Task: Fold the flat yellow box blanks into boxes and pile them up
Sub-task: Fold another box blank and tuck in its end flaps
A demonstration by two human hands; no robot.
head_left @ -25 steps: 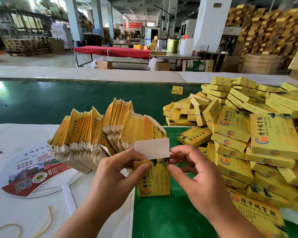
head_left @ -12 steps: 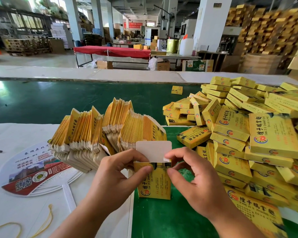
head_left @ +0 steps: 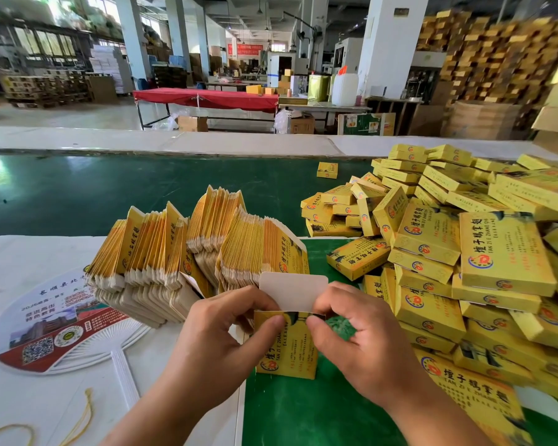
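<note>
Both hands, L & R, pinch box; upright, long axis vertical, flap up.

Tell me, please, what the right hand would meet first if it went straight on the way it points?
Probably the left hand: the right hand points leftward across the box both grip, though depth is unclear.

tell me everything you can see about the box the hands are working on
The box is yellow printed cardboard with a red round logo and dark lettering, standing upright over the green mat. Its top is not yet closed: a plain white rounded flap sticks up. The left hand and the right hand pinch its upper edge from either side, thumbs on the near face. Its lower edge seems near the mat; contact is unclear.
</note>
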